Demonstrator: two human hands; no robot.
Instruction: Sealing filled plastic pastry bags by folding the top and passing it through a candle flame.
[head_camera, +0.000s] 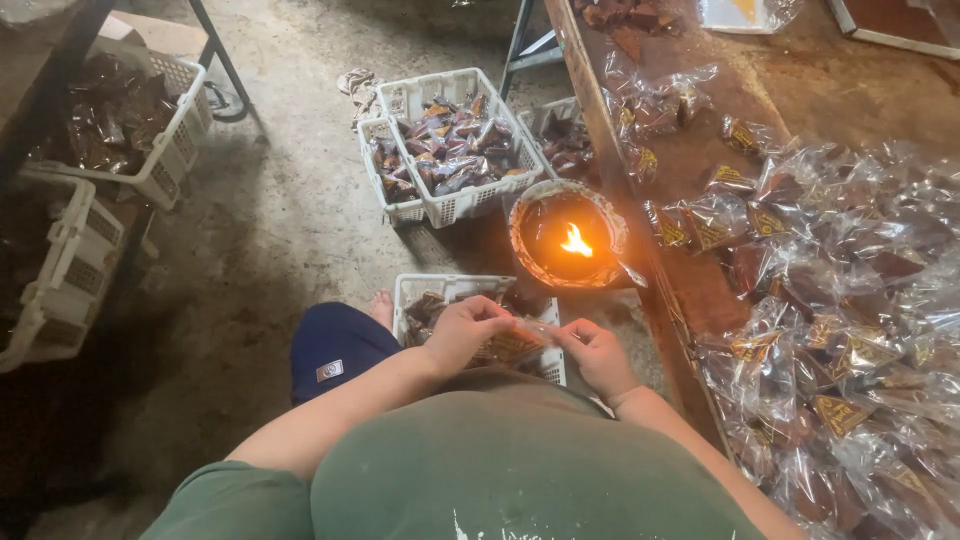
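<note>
Concrete floor spreads below you, a long wooden bench (700, 150) at your right. Your left hand (462, 330) and right hand (598, 352) pinch a clear plastic packet of dark sweets (520, 340), fingers closed on its ends. Light, slippery, crinkly: grip the edges. A flame-lit bowl (568, 238) sits near, baskets crowding.
</note>
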